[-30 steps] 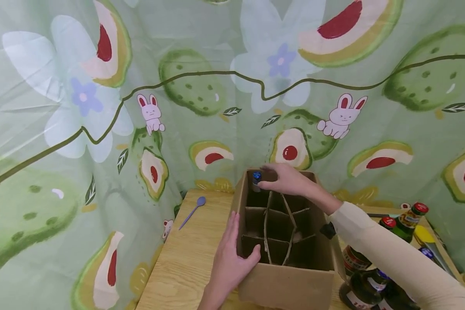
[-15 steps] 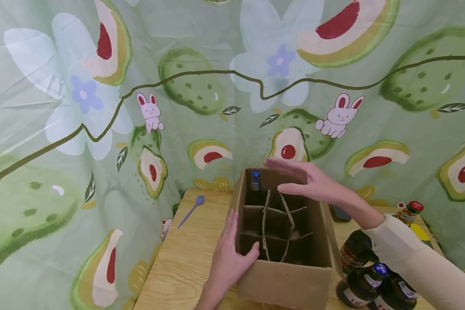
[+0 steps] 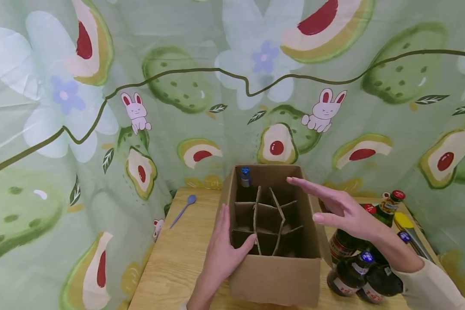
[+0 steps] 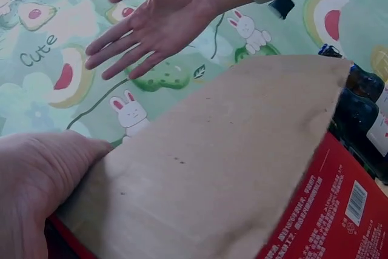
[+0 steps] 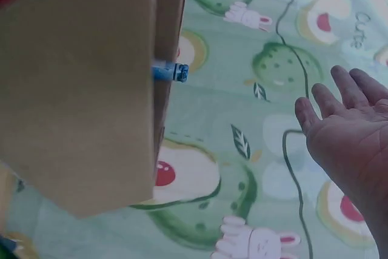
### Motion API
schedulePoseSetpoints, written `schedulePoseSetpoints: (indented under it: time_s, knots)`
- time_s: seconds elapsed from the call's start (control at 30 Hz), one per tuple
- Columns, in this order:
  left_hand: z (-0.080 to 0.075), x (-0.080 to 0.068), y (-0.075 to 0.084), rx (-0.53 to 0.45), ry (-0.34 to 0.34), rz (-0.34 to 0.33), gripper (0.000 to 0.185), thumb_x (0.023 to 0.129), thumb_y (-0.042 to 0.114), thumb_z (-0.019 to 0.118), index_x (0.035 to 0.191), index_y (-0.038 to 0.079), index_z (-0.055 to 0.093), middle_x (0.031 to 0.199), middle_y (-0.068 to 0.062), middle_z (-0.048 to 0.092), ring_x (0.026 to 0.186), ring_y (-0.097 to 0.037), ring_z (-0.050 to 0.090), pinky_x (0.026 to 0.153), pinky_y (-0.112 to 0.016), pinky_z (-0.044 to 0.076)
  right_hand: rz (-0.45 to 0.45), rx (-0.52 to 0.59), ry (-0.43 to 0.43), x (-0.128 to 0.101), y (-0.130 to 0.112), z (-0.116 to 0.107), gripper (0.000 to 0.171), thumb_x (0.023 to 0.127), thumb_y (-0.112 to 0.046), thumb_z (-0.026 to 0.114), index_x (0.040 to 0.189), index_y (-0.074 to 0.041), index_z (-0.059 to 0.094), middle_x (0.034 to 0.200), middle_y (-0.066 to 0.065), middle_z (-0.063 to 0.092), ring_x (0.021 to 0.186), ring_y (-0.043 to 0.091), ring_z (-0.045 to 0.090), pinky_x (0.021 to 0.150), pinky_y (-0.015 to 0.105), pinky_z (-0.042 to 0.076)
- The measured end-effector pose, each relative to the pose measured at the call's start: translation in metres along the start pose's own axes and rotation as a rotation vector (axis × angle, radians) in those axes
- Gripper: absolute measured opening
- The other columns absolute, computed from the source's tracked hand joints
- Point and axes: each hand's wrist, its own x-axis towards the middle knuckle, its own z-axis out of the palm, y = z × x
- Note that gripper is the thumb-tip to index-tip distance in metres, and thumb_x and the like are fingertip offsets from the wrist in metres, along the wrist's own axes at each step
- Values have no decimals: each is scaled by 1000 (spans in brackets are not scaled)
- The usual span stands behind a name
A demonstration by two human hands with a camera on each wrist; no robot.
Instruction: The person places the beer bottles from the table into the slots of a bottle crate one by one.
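A cardboard box with an open top stands on the table, divided inside by cardboard partitions. In its far left compartment stands a bottle with a blue cap, whose neck also shows in the right wrist view. My left hand rests at the box's near left corner, fingers straight along the left wall, thumb over the edge. Empty, with fingers extended and thumb apart, my right hand is over the box's right side. The left wrist view shows that palm, with a brown flap below it.
Right of the box stand several bottles: a dark one with a blue cap, another dark one, and a green one with a red cap. A yellow-headed utensil lies beyond them. Left of the box lies a blue spoon.
My right hand has let go of the blue-capped bottle in the far left compartment and moved right and nearer, its fingers opening out. The left hand stays at the box.
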Motion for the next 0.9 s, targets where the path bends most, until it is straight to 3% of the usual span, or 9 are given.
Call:
schedulePoseSetpoints:
  time_s: [0.13, 0.3, 0.5, 0.7, 0.9]
  knots:
    - [4, 0, 1, 14, 8, -29, 110, 89, 62, 75, 168, 8, 19, 175, -1, 11, 158, -31, 22, 120, -58, 32, -9, -16, 42, -27, 0, 8, 71, 94, 15, 50, 161, 9, 26, 167, 25, 28, 158, 25, 24, 122, 22, 25]
    - [5, 0, 0, 34, 6, -54, 109, 87, 55, 79, 168, 10, 21, 175, 0, 13, 156, -35, 28, 118, -60, 35, 36, -173, 134, -56, -2, 18, 79, 87, 17, 62, 160, 8, 31, 168, 23, 30, 159, 24, 21, 120, 18, 23]
    - [3, 0, -2, 24, 15, -61, 110, 87, 56, 79, 168, 14, 20, 175, 2, 13, 156, -34, 27, 118, -62, 34, 206, -323, 221, -79, 1, 24, 81, 86, 11, 69, 160, -4, 40, 168, 13, 34, 160, 25, 17, 117, 13, 20]
    - [2, 1, -3, 13, 7, -48, 111, 87, 60, 77, 169, 16, 17, 175, 6, 10, 158, -28, 22, 120, -59, 31, 275, -404, 330, -103, 12, 23, 79, 87, 11, 72, 159, -6, 44, 166, 15, 37, 159, 25, 20, 117, 12, 22]
    - [6, 1, -3, 17, 9, -29, 110, 86, 56, 79, 168, 13, 20, 175, 0, 14, 157, -31, 24, 120, -59, 32, 411, -443, 481, -131, 31, 11, 75, 91, 9, 69, 159, -12, 46, 169, 6, 35, 156, 8, 25, 111, 8, 26]
